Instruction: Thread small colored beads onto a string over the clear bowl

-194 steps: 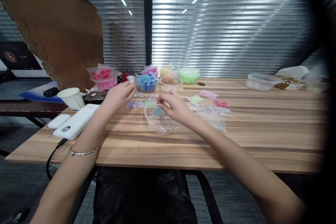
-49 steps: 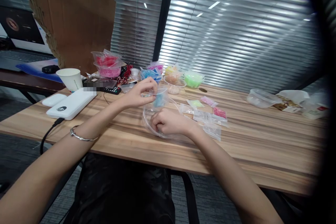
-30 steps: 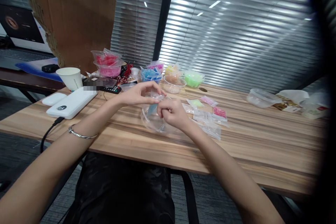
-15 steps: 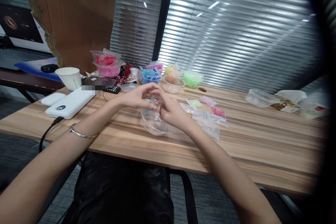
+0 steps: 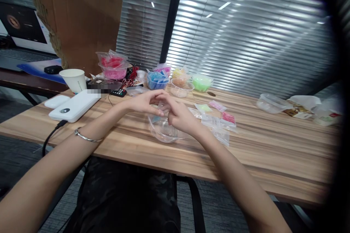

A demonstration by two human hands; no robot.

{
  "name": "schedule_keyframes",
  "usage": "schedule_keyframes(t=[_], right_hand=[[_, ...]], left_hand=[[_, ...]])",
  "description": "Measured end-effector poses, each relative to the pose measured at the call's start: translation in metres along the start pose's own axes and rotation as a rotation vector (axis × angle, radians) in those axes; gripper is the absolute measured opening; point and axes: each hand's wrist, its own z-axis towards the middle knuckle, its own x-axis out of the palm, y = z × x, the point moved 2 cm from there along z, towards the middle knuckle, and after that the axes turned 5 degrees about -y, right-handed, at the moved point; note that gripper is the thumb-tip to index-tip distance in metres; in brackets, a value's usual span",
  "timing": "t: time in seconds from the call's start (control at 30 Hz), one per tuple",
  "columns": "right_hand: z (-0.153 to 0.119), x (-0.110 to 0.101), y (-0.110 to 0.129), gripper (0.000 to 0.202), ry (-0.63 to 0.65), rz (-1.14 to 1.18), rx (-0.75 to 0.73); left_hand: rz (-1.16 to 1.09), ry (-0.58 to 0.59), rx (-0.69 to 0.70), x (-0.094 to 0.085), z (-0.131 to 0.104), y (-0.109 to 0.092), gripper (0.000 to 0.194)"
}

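Note:
Over a round clear plastic bowl [image 5: 164, 134], my two hands meet with their fingertips together. My left hand [image 5: 146, 102], a silver bangle on its wrist, curves in from the left with thumb and fingers closed. From the right, the bent fingers of my right hand [image 5: 177, 113] close against it. Between them shows part of a small clear plastic bag [image 5: 162, 106], mostly covered by the fingers. A pale blue-green patch is visible at the bowl's left side. Just right of the bowl lie flat clear bags [image 5: 216, 122], one with red contents [image 5: 228, 117], one pink [image 5: 217, 106], one pale green [image 5: 203, 107].
Tubs of blue packets [image 5: 158, 79], green pieces [image 5: 201, 82] and pink-red pieces [image 5: 113, 67] line the back. A white power bank [image 5: 73, 107] with a cable and a paper cup [image 5: 73, 80] stand left. Another clear tub [image 5: 270, 103] lies right.
The hands stay joined above the bowl, with only slight finger movement. The whole view has shifted a little.

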Motion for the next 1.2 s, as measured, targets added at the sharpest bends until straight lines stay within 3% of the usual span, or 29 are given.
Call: schedule_keyframes(t=[0.13, 0.33, 0.4, 0.53, 0.63, 0.77, 0.9, 1.0, 1.2], right_hand=[[-0.001, -0.001, -0.005, 0.069, -0.121, -0.054, 0.033], [-0.004, -0.001, 0.002, 0.062, -0.032, -0.308, 0.040], [-0.004, -0.003, 0.005, 0.060, -0.106, -0.294, 0.022], [-0.005, -0.008, 0.007, 0.050, -0.368, -0.285, -0.015], [-0.007, -0.009, 0.007, 0.032, -0.425, -0.350, -0.014], [-0.006, -0.004, 0.008, 0.024, -0.229, -0.489, 0.076], [-0.003, 0.004, 0.009, 0.022, 0.083, -0.728, 0.224], [-0.002, 0.009, 0.011, 0.022, 0.270, -0.819, 0.257], [-0.006, 0.008, 0.018, 0.026, 0.483, -0.643, 0.281]], left_hand=[[-0.024, -0.004, -0.032, 0.000, 0.000, 0.005, 0.071], [0.001, 0.021, -0.007, 0.001, 0.000, 0.002, 0.061], [-0.005, 0.005, -0.007, 0.001, 0.000, 0.001, 0.062], [0.002, 0.010, -0.011, 0.000, -0.001, 0.003, 0.058], [0.039, 0.005, 0.026, -0.001, -0.001, 0.002, 0.047], [0.082, -0.047, 0.094, -0.005, 0.001, -0.006, 0.034], [0.071, -0.062, 0.153, -0.006, 0.000, -0.019, 0.031], [0.123, -0.058, 0.174, -0.004, 0.000, -0.026, 0.030], [0.202, -0.024, 0.137, -0.002, -0.002, -0.026, 0.033]])
